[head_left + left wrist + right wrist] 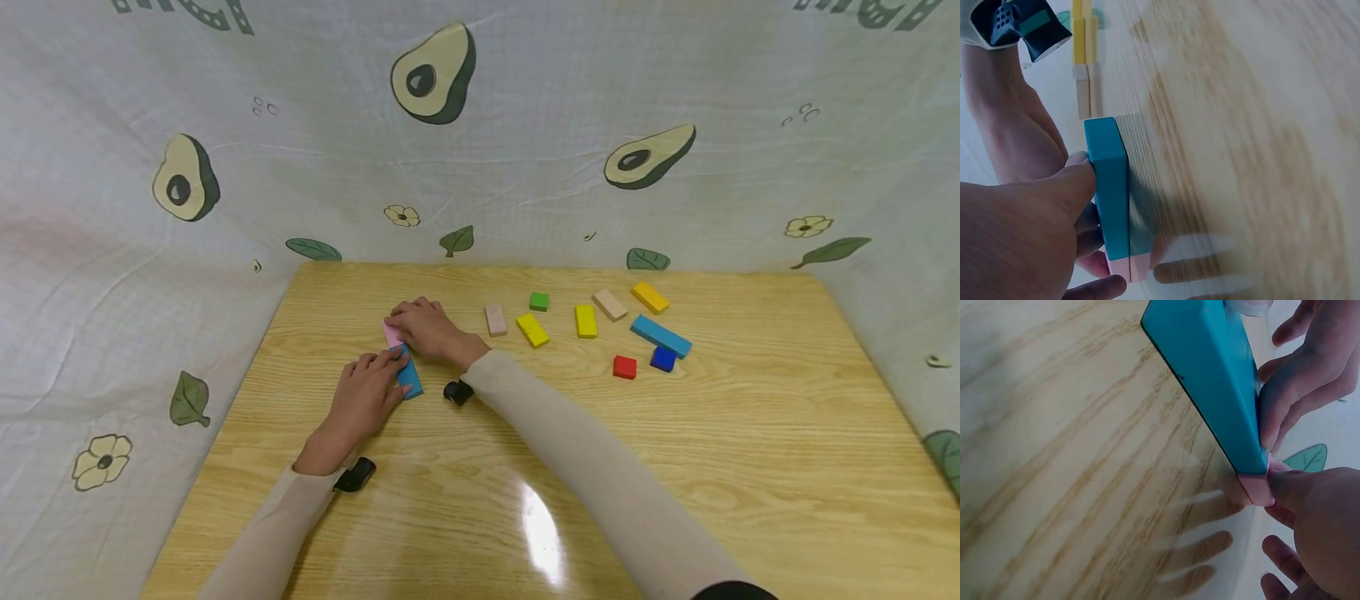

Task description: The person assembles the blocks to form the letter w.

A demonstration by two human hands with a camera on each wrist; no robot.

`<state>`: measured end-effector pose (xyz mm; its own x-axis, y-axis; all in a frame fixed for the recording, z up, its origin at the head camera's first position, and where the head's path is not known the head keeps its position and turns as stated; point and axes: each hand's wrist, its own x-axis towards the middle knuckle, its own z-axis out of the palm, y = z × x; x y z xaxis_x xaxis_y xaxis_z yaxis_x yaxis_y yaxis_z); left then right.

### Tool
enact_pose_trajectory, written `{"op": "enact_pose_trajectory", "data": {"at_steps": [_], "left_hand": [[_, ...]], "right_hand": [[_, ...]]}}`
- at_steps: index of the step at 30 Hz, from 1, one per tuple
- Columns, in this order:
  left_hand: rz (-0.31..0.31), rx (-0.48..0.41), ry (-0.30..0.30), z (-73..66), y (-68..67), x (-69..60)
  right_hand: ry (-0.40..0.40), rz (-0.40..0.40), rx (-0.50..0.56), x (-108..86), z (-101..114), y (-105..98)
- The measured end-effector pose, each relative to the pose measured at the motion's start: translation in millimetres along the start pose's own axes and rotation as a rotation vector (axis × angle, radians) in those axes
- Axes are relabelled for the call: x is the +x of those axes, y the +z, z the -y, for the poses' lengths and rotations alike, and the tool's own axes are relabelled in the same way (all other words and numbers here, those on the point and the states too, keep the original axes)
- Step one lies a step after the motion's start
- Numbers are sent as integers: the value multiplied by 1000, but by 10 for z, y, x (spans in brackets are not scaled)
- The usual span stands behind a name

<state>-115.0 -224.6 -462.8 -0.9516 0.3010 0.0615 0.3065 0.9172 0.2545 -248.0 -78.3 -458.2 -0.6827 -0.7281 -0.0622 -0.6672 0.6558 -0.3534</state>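
Grips the blue block with the left hand and pinches the pink block against its far end with the right hand, left on the table, probably to keep both in line.

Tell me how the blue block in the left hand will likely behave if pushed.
The blue block looks stiff, given its straight edges. It would probably slide rather than roll, since its sides are flat. Pushed forward, it may shove the pink block, as their ends meet.
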Motion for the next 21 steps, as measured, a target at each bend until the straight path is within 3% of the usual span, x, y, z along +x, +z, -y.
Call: {"op": "enact_pose_trajectory", "data": {"at_steps": [11,21], "left_hand": [[18,21,25,-44,-34,38],[9,41,40,-18,-58,30]], "right_hand": [[7,-27,2,-182,-66,-29],[-27,-87,22,-534,-228,-83]]}}
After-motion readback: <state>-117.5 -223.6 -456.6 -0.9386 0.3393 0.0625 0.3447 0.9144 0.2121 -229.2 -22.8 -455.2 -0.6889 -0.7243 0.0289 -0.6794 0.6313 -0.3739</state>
